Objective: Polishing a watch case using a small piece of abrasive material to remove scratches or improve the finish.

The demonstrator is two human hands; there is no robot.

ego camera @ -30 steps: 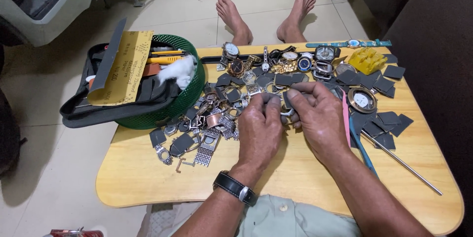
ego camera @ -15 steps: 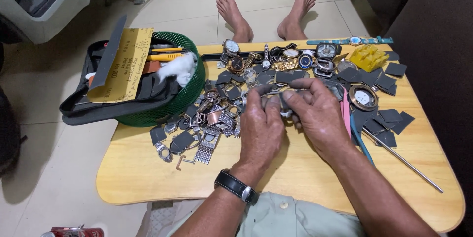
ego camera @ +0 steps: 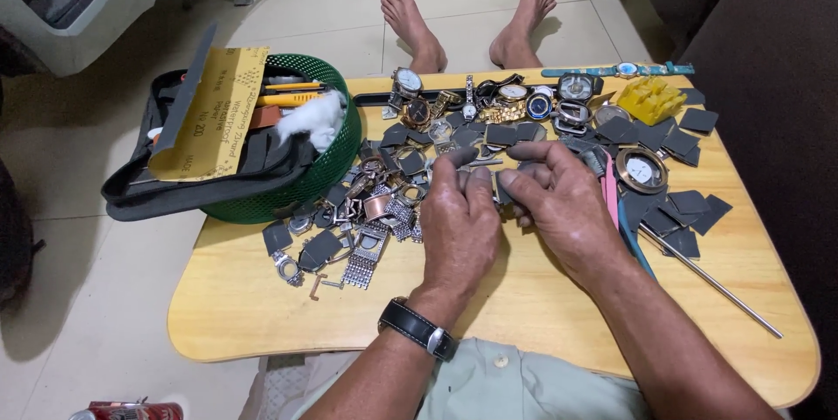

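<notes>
My left hand (ego camera: 458, 219) and my right hand (ego camera: 563, 202) meet over the middle of a low wooden table (ego camera: 262, 315). Their fingertips pinch a small dark watch part (ego camera: 485, 177) between them; most of it is hidden by the fingers. A black-strapped wristwatch (ego camera: 417, 329) sits on my left wrist. Just left of my left hand lies a heap of metal watch bands and links (ego camera: 367, 206). Behind the hands, several watches (ego camera: 489, 106) lie in a row.
A green mesh basket (ego camera: 297, 193) at the left holds a black pouch, yellow sandpaper and tools. Dark square pads (ego camera: 690, 210), a round watch case (ego camera: 642, 171), a yellow holder (ego camera: 650, 99) and a thin metal rod (ego camera: 711, 276) lie right. My bare feet (ego camera: 471, 18) rest beyond the table.
Both hands stay together at the same spot; the fingers have shifted slightly on the small part between them. Nothing else on the table has moved.
</notes>
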